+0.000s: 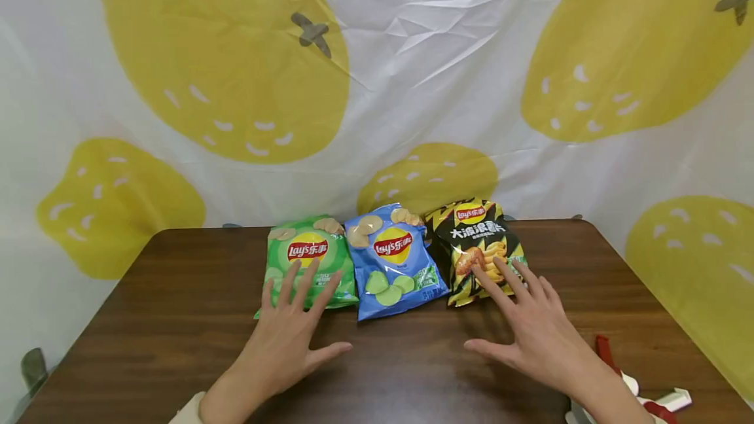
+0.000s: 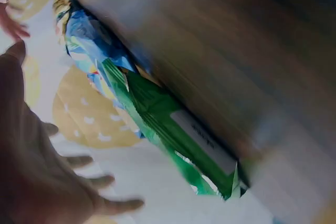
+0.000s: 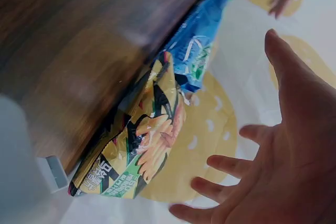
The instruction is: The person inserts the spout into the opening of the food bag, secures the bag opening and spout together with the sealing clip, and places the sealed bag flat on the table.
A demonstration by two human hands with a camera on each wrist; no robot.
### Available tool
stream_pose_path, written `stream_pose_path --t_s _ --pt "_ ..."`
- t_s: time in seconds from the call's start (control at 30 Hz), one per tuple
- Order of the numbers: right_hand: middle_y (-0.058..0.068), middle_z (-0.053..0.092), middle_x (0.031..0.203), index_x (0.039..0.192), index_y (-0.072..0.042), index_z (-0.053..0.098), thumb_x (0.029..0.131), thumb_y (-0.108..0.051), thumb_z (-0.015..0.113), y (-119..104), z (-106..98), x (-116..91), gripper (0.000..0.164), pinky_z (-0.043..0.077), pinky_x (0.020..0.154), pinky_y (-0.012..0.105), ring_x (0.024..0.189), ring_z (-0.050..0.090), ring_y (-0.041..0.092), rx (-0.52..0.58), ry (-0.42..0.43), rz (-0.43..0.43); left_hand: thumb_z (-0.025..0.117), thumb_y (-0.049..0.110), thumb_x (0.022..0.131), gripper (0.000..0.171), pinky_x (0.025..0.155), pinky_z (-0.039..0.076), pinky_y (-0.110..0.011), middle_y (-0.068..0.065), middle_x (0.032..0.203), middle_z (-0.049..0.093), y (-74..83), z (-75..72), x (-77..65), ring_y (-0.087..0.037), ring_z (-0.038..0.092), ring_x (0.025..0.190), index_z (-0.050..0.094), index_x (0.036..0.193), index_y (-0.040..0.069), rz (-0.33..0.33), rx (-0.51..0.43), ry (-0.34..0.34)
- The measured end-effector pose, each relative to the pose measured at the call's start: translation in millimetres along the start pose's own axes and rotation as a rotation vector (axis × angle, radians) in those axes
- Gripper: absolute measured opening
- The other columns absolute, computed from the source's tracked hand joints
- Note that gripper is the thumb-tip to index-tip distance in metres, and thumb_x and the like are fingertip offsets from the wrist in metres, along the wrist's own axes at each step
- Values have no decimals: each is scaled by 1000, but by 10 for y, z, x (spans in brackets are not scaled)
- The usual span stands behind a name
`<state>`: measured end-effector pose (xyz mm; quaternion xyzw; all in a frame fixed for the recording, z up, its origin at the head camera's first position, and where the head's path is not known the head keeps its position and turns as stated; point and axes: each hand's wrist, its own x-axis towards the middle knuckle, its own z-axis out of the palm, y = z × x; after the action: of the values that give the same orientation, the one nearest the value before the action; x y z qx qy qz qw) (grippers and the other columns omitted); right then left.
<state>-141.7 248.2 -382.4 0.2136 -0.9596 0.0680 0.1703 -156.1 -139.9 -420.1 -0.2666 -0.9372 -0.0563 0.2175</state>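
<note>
From the head camera, three crisp bags lie side by side at the far middle of the brown desk (image 1: 177, 319): a green bag (image 1: 309, 260), a blue bag (image 1: 391, 260) in the centre and a black-and-yellow bag (image 1: 477, 250), each just beside its neighbour. The left hand (image 1: 288, 335) is spread flat, its fingertips over the near edge of the green bag, while the right hand (image 1: 530, 332) is likewise splayed with its fingertips over the lower part of the black-and-yellow bag (whether either hand actually touches its bag cannot be told). A red-and-white object (image 1: 642, 391) lies at the near right corner of the desk, and a white cloth with yellow fruit (image 1: 412, 84) hangs behind. In the blurred left wrist view, the left hand (image 2: 37, 171) shows open with fingers apart, the green bag (image 2: 173, 135) and blue bag (image 2: 89, 45) beyond it. In the right wrist view, the right hand (image 3: 278, 161) is open with fingers fanned, near the black-and-yellow bag (image 3: 136, 145), with the blue bag (image 3: 199, 51) past it.
</note>
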Motion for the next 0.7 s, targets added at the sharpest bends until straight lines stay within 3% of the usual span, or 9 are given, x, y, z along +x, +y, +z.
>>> stream_pose_path --t_s 0.13,0.27,0.5,0.7 --pt "20 31 156 161 -29 13 80 -70 67 48 -98 -42 105 37 96 70 136 34 47 88 -30 65 61 69 86 94 104 32 -67 -10 163 17 30 -11 17 -38 23 145 20 160 27 69 -138 -9" --pt "23 32 153 161 -24 14 85 -61 69 184 -161 -118 100 39 93 70 133 35 48 137 -12 111 68 56 88 87 105 34 -61 -9 160 24 90 -21 56 -33 29 143 26 158 27 118 -237 -11" --pt "26 39 148 161 -24 13 93 -50 66 439 -235 -248 90 38 91 71 128 40 50 208 -28 185 70 42 92 65 106 40 -55 -11 155 32 167 -120 276 -31 40 138 45 147 18 131 -350 -1" --pt "30 47 141 160 -15 13 99 -46 58 632 -298 -250 83 41 89 69 122 49 51 295 -100 237 67 36 95 52 105 43 -49 -8 149 40 249 -170 495 -27 43 135 51 141 15 121 -441 -36"
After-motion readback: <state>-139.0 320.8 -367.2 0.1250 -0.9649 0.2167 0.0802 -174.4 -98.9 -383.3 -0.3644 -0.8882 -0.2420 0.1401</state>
